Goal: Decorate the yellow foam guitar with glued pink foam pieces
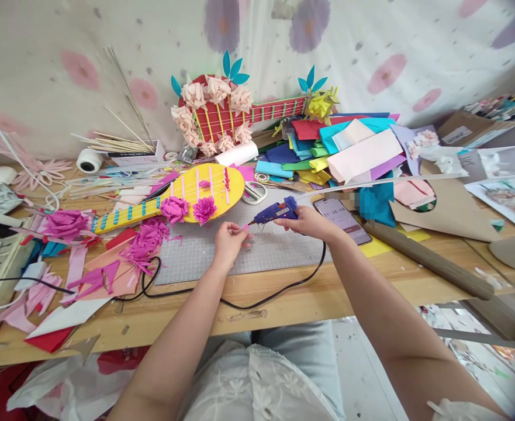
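Observation:
My right hand is wrapped round a blue hot glue gun, its nozzle pointing left. Pinched in the fingers of my left hand is a small pink paper piece, close to the nozzle tip; whether the two touch I cannot tell. Both hands are above a grey cutting mat. Just behind my left hand lies a yellow paper lute with pink strings, blue frets and magenta paper flowers on its lower edge.
A red paper instrument with pale roses leans on the wall. Coloured paper is piled at the back right. Scissors lie behind the mat, a phone at its right. A black cord loops along the front.

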`<act>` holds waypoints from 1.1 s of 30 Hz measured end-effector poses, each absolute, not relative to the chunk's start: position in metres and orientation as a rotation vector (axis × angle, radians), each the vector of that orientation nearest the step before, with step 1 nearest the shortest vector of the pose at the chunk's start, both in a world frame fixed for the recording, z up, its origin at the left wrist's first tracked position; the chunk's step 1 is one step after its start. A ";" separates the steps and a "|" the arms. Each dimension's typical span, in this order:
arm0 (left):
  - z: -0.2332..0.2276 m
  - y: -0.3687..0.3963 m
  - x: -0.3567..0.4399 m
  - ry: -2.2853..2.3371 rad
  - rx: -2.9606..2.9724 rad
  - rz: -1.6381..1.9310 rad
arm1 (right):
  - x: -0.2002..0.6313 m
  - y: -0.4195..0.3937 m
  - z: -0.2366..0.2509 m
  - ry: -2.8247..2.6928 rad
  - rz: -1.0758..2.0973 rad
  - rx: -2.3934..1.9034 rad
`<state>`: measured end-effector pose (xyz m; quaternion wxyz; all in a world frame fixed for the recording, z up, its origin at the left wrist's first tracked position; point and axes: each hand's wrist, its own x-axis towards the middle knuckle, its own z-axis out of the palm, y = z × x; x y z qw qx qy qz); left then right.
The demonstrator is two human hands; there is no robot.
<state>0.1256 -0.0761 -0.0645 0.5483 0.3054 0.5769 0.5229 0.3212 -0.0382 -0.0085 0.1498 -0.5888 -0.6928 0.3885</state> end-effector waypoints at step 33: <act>-0.070 -0.076 0.124 1.342 0.740 1.271 | 0.322 -0.034 -0.003 -2.024 1.161 -1.712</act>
